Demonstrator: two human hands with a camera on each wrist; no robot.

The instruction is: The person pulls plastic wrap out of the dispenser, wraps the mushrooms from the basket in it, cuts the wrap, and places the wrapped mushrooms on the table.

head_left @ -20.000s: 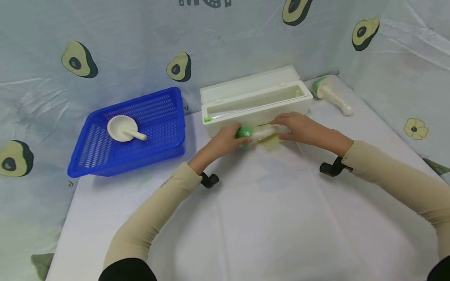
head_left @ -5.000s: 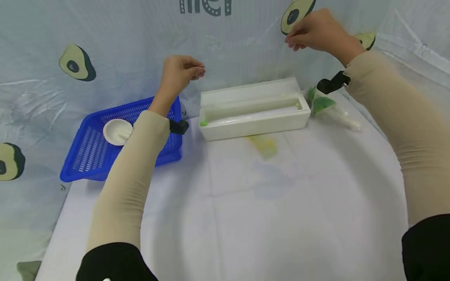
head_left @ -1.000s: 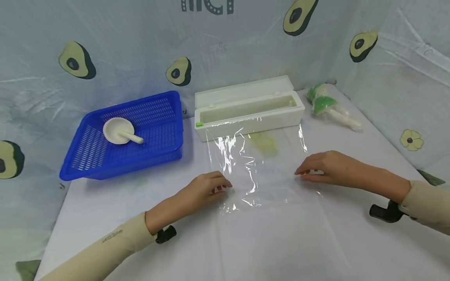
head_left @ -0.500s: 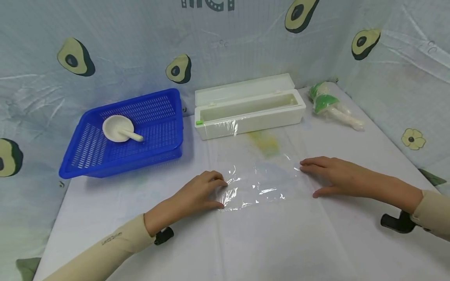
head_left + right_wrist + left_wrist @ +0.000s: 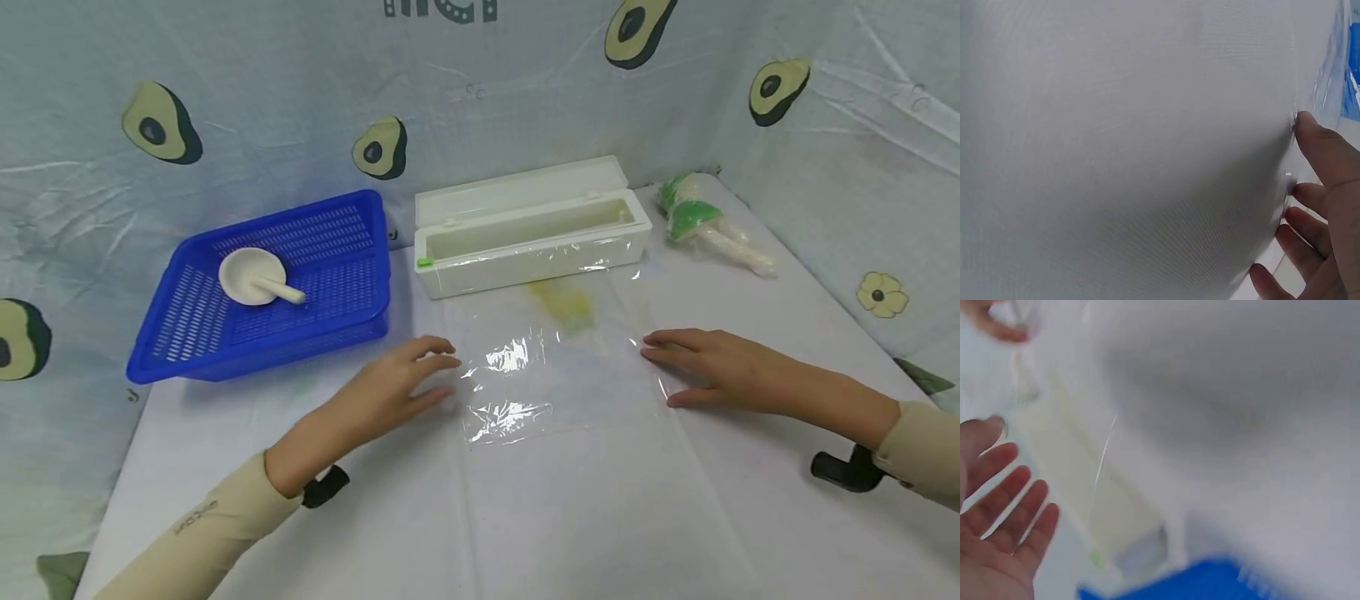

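Note:
A sheet of clear plastic film (image 5: 570, 383) lies over the white tabletop, its far part overlapping the front of a long white box (image 5: 540, 262). That box stands with its lid raised and has a small green piece (image 5: 425, 262) at its left end. My left hand (image 5: 382, 387) hovers beside the film's left edge, fingers spread and holding nothing; the left wrist view shows its bare palm. On the other side, the extended fingertips of my right hand (image 5: 723, 371) touch the film's right edge. In the right wrist view, thumb and fingertips (image 5: 1305, 119) press along that edge.
A blue perforated basket (image 5: 337, 287) at the left holds a white shallow bowl-like piece with a handle (image 5: 251, 275). Two clear-bagged things with green tops (image 5: 693, 221) lie at the back right. An avocado-print curtain (image 5: 285, 83) hangs behind the table.
Earlier a green-topped bagged thing was held before the box; it now lies back right. Both hands came down from above the box, and film now spreads forward. The left hand just moved off leftward.

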